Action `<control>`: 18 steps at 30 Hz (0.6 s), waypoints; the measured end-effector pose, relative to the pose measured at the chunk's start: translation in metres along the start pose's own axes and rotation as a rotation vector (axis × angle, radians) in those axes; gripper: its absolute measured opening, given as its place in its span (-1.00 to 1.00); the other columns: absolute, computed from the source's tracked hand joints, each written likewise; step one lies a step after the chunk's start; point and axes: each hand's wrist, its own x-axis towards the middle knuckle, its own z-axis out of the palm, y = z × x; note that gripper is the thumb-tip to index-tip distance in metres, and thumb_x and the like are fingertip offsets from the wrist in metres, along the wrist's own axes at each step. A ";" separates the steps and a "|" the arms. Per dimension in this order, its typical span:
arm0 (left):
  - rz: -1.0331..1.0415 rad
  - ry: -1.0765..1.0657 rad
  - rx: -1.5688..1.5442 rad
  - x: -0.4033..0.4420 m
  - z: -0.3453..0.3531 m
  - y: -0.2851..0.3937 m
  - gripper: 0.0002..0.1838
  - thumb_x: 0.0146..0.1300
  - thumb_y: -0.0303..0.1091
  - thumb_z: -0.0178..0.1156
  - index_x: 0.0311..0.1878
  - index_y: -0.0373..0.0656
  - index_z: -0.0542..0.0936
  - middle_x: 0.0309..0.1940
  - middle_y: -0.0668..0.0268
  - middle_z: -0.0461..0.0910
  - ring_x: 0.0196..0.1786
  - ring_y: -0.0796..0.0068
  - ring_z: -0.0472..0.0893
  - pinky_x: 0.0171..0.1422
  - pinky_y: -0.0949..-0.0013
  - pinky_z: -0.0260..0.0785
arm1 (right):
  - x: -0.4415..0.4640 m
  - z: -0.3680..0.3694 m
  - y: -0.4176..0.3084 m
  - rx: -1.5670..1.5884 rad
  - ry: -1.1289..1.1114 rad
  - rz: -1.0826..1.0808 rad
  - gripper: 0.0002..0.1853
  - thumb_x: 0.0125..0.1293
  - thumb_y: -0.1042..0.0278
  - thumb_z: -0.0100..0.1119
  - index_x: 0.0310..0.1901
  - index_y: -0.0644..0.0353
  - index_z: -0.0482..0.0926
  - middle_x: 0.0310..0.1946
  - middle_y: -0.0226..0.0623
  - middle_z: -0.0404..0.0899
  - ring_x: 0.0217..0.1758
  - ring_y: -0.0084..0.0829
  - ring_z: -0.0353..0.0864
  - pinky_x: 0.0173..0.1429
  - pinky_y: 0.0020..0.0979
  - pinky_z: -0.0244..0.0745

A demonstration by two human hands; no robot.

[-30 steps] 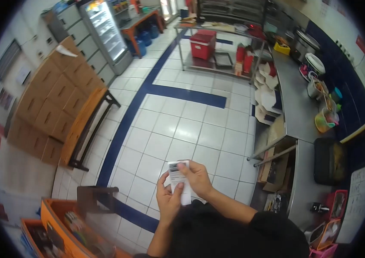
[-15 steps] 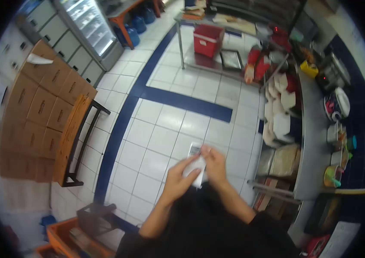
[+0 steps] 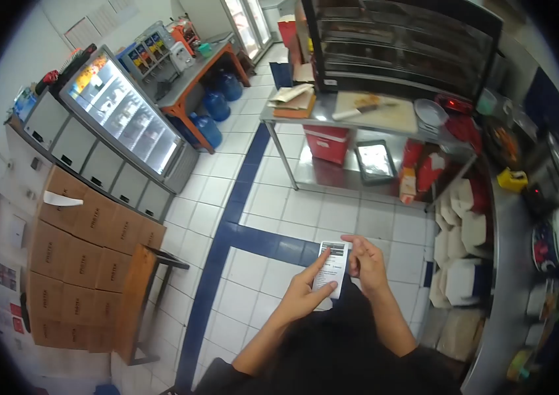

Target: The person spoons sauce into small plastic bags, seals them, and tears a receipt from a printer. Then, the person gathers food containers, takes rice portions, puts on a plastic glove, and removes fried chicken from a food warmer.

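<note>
A narrow white printed receipt (image 3: pixel 335 268) is in my left hand (image 3: pixel 299 293), held upright in front of my body. My left thumb lies across its lower part and a finger runs along its left edge. Dark bands and small lines of print show on it, too small to read. Close to the receipt's right side is my right hand (image 3: pixel 370 266), its index finger reaching toward the top corner and its other fingers loosely bent. I see nothing held in the right hand.
Ahead stands a steel table with a cutting board (image 3: pixel 385 112), a knife (image 3: pixel 358 112) and a red bin (image 3: pixel 327 143) below. Takeaway boxes (image 3: pixel 464 280) fill the right shelf. A wooden bench (image 3: pixel 133 296) and stacked cartons (image 3: pixel 75 263) stand left, near a glass-door fridge (image 3: pixel 125 108).
My view has tilted up, showing more of the room. The receipt now faces me more plainly in my left hand. My right hand has drawn off the paper to its right side.
</note>
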 end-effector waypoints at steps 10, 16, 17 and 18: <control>-0.186 0.381 -0.051 0.226 -0.176 0.008 -0.71 0.43 -0.30 0.20 -0.02 -0.35 0.70 -0.35 0.31 0.71 -0.28 0.70 0.59 -0.19 0.58 0.43 | 0.292 0.018 -0.066 -0.305 -0.285 0.065 -0.67 0.53 0.15 0.05 0.02 0.24 0.63 -0.59 -0.56 0.38 -0.55 -0.73 0.27 -0.44 -0.62 0.18; 0.250 0.407 0.363 0.452 -0.299 0.038 -0.71 0.32 -0.41 0.27 0.07 -0.28 0.67 -0.14 0.18 0.75 -0.17 0.52 0.65 -0.02 0.45 0.48 | 0.480 0.040 -0.074 -0.343 -0.048 -0.039 -0.70 0.52 0.19 0.08 -0.04 0.26 0.64 -0.57 -0.51 0.44 -0.54 -0.70 0.35 -0.43 -0.61 0.26; 0.296 0.408 0.401 0.491 -0.322 0.049 -0.67 0.31 -0.51 0.17 0.12 -0.27 0.65 -0.07 0.13 0.73 -0.14 0.50 0.64 0.02 0.42 0.47 | 0.514 0.047 -0.077 -0.346 0.006 -0.060 -0.71 0.51 0.19 0.09 -0.04 0.25 0.65 -0.57 -0.52 0.44 -0.54 -0.71 0.35 -0.44 -0.62 0.26; 0.305 0.400 0.403 0.527 -0.345 0.064 -0.66 0.29 -0.53 0.13 0.12 -0.26 0.65 -0.08 0.13 0.73 -0.15 0.50 0.64 0.03 0.43 0.47 | 0.543 0.053 -0.081 -0.351 0.060 -0.076 -0.72 0.51 0.20 0.11 -0.03 0.24 0.65 -0.56 -0.53 0.45 -0.54 -0.73 0.34 -0.44 -0.63 0.25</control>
